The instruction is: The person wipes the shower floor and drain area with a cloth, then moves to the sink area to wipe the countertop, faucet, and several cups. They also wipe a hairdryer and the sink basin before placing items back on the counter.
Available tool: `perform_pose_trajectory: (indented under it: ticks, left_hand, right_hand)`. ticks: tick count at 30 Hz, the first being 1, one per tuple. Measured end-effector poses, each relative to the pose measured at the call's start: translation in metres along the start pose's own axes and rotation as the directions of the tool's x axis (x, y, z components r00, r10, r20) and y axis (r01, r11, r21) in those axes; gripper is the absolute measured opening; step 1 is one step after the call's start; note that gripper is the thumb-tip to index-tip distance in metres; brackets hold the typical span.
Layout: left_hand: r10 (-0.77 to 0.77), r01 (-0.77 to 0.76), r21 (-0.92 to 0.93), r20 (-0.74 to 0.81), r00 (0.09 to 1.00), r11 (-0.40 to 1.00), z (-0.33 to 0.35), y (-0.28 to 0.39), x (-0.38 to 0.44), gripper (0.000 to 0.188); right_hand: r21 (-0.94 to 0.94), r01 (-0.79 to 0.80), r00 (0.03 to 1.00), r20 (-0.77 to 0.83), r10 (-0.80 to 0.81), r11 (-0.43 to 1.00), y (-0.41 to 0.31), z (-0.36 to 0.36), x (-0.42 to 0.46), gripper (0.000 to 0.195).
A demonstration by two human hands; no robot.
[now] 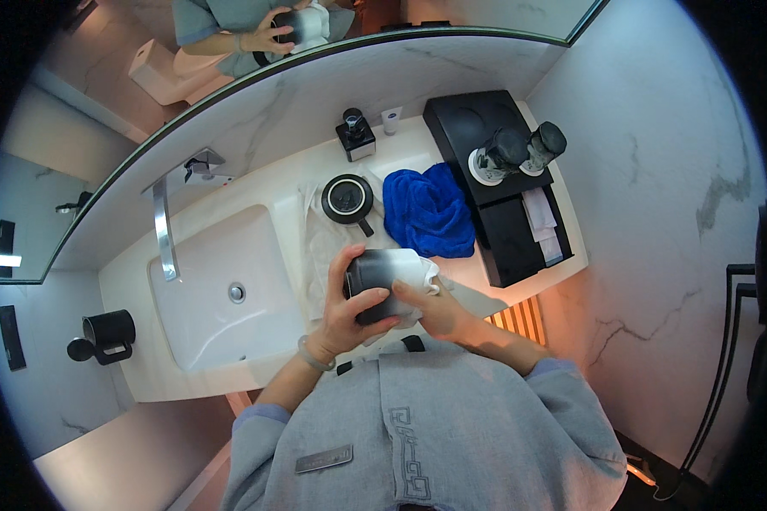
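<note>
My left hand [351,306] wraps around a smooth container [380,278] that shades from black to white. It is held above the front edge of the counter, tilted on its side. My right hand [444,313] presses a white cloth [429,274] against the pale end, its thumb lying on the wall. How far the cloth reaches inside is hidden. Just beyond my hands, a black mug [347,199] rests upside down on a white towel [319,249]. A crumpled blue cloth [428,214] lies to its right.
A washbasin [230,332] with a wall-mounted faucet [164,223] is at left, beside a black pitcher [108,335]. Along the back are a soap dispenser [356,140] and a white tube [390,121]. At right, a black organizer box [450,121] carries two drinking glasses [498,156]. A mirror [102,83] spans the wall.
</note>
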State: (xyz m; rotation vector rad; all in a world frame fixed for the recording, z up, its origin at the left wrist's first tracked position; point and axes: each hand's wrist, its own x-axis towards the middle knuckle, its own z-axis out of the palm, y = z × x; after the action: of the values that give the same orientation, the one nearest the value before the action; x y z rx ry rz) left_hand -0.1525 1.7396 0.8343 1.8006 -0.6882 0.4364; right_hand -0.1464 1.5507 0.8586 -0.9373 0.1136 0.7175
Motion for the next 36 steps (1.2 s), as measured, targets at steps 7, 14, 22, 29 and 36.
perform_pose_trajectory:
  ticks: [7,14,22,29,36]
  left_hand:
    - [-0.359,0.233,-0.494,-0.177,0.916,0.838,0.033,0.004,-0.003,0.055]
    - [-0.732,0.414,-0.9,0.189,0.655,0.138,0.025,0.014,-0.024,0.044]
    - [-0.682,0.711,-0.704,0.515,0.519,0.01,0.0,0.031,-0.06,0.059]
    - [-0.49,0.867,-0.497,0.765,0.419,-0.035,-0.028,0.02,-0.02,0.067]
    - [-0.449,0.865,-0.482,0.747,0.49,0.141,0.002,-0.006,0.013,0.08]
  right_hand:
    - [-0.696,0.553,0.798,0.283,-0.533,0.458,-0.016,0.001,-0.004,0.062]
    - [-0.745,0.65,0.748,0.593,-0.299,0.149,-0.057,0.004,0.002,0.042]
    - [-0.937,0.271,0.846,0.122,-0.519,0.222,-0.102,-0.059,0.087,0.027]
    - [-0.99,-0.025,0.903,0.039,-0.427,-0.142,-0.042,-0.102,0.12,0.03]
    - [-0.974,-0.082,0.948,-0.141,-0.284,0.211,-0.033,-0.113,0.041,0.039]
